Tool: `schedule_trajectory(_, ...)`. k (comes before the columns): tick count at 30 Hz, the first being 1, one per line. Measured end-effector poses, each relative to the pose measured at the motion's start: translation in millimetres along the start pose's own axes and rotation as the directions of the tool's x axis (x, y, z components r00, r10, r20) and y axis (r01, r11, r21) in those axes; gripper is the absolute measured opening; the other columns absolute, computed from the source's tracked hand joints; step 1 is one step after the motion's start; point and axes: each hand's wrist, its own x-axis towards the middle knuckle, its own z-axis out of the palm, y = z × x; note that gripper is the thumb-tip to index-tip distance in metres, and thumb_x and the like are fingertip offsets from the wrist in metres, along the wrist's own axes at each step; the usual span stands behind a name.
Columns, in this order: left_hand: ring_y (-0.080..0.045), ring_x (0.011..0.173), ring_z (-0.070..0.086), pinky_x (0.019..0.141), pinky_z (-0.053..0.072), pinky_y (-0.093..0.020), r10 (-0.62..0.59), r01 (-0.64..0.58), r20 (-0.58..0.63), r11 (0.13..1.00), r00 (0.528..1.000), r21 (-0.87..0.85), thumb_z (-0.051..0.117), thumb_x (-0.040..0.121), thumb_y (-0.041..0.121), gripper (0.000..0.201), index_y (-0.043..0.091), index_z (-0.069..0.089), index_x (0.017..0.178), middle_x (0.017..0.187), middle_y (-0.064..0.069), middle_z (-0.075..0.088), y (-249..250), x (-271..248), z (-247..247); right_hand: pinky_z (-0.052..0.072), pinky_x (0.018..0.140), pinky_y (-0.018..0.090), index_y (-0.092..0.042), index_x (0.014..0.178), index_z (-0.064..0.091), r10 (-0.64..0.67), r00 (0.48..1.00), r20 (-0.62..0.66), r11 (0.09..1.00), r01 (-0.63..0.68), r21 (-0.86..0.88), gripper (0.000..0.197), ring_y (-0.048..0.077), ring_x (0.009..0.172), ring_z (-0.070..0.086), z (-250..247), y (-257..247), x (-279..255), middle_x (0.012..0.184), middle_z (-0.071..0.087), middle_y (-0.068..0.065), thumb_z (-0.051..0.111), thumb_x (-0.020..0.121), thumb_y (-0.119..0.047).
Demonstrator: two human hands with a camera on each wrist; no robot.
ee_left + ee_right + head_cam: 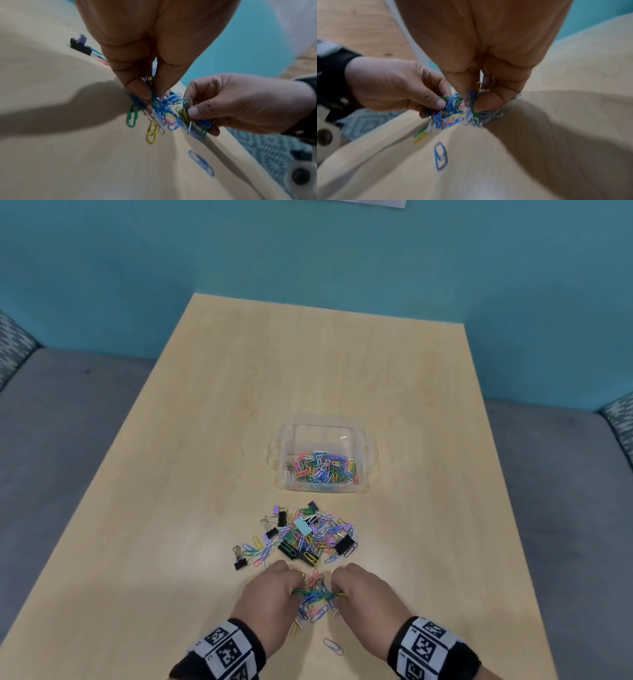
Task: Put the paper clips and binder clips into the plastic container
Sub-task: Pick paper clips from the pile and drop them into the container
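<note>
A clear plastic container (284,440) stands mid-table with coloured paper clips (322,469) heaped in its near half. In front of it lies a loose pile of paper clips and binder clips (301,537). Near the table's front edge my left hand (270,594) and right hand (363,594) face each other, each pinching one side of a tangled bunch of paper clips (317,597) just above the table. The left wrist view shows thumb and fingers (137,86) closed on the bunch (163,108); the right wrist view shows the same for my right hand (481,97).
A single blue paper clip (333,646) lies alone on the light wooden table (411,422) close to the front edge. A black binder clip (239,563) sits at the pile's left fringe. Grey upholstered seating flanks the table, with a teal wall behind.
</note>
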Motion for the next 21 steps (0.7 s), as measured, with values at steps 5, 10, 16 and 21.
schedule_trajectory(5, -0.007, 0.07, 0.059, 0.064, 0.046, -0.021, -0.085, 0.106, 0.098, 0.966, 0.992, -0.237, 0.064, 0.08, 0.016, 0.009, 0.023, 0.066, 0.076, 0.081, 0.006, 0.062, -1.4, 3.7, -34.3, 0.042, 0.057, 0.026, -0.02, 0.082, 0.053, 0.054, 0.988, 0.146, 0.97, -0.086, 0.227, 0.005, 0.008, 0.06, 0.052, -29.4, 9.1, 4.2, 0.08, 0.057, -0.005, 0.057, 0.082, -0.017)
schedule_trajectory(10, -0.014, 0.045, 0.054, 0.05, 0.046, -0.025, -0.119, 0.217, 0.196, 0.761, 0.973, -0.611, 0.074, 0.067, 0.006, 0.012, 0.014, 0.066, 0.063, 0.055, -0.001, 0.062, 2.3, 22.5, -73.8, 0.038, 0.039, 0.015, -0.017, 0.081, 0.055, 0.049, 0.977, 0.206, 0.865, -0.144, 0.48, 0.013, 0.003, 0.042, 0.05, -75.8, 8.0, 15.4, 0.076, 0.052, 0.003, 0.06, 0.086, -0.006)
schedule_trajectory(16, -0.017, 0.052, 0.058, 0.057, 0.052, -0.031, -0.15, 0.119, 0.019, 0.696, 0.988, -0.708, 0.075, 0.073, 0.0, 0.009, 0.006, 0.067, 0.073, 0.064, -0.011, 0.059, 16.0, 84.7, -121.3, 0.049, 0.046, 0.027, -0.011, 0.077, 0.056, 0.031, 0.999, -0.019, 0.798, -0.013, 0.603, 0.016, 0.013, 0.045, 0.052, -138.7, 9.1, 64.7, 0.064, 0.05, 0.003, 0.066, 0.084, 0.0)
schedule_trajectory(21, -0.014, 0.045, 0.058, 0.05, 0.054, -0.027, -0.195, 0.063, -0.127, 0.748, 0.973, -0.661, 0.069, 0.078, -0.003, 0.007, -0.001, 0.064, 0.074, 0.061, -0.009, 0.057, 28.9, 145.2, -137.0, 0.05, 0.045, 0.026, -0.01, 0.075, 0.056, 0.143, 0.978, -0.15, 0.782, -0.019, 0.623, 0.017, 0.014, 0.044, 0.051, -159.1, 12.3, 116.4, 0.065, 0.049, 0.007, 0.066, 0.084, 0.0)
